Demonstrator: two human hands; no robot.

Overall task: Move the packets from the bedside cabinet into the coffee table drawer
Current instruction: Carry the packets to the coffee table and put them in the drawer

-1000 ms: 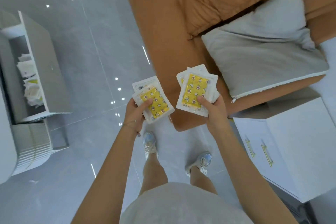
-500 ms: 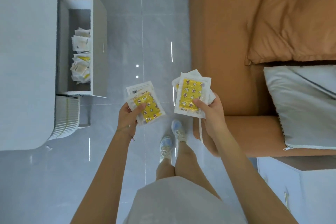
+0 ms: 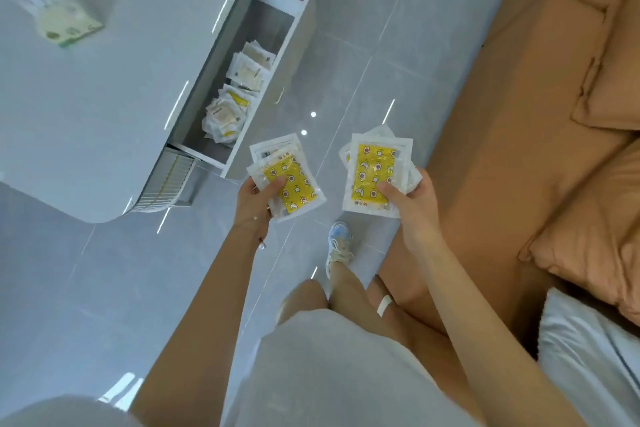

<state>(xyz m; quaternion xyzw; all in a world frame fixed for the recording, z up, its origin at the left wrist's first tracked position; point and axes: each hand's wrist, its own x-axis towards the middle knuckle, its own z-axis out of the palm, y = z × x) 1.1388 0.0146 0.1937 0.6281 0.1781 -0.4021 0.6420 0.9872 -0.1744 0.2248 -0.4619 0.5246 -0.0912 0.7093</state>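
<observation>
- Standing on the grey tiled floor (image 3: 363, 45), one sneaker (image 3: 339, 241) forward, with an orange bed (image 3: 502, 149) along the right.
- Carrying two small stacks: left grip (image 3: 253, 198) pinching yellow star-print packets (image 3: 291, 180), thumb on top; right grip (image 3: 414, 199) pinching a second fanned stack (image 3: 375, 173) the same way.
- Held in the air and apart from each other, with the left stack just beside the near corner of the open coffee table drawer (image 3: 294, 45).
- Judged as mid-carry: fetched, not yet dropped in.
- Farther in, a heap of similar packets (image 3: 232, 104) already lying in that drawer.
- Next, probably: reach over the front panel, lower each stack into the drawer and loosen the thumbs, minding slippery wrappers that could slide to the floor.
- Beyond, the white desk (image 3: 104, 107) carrying a tissue pack (image 3: 65, 22).
</observation>
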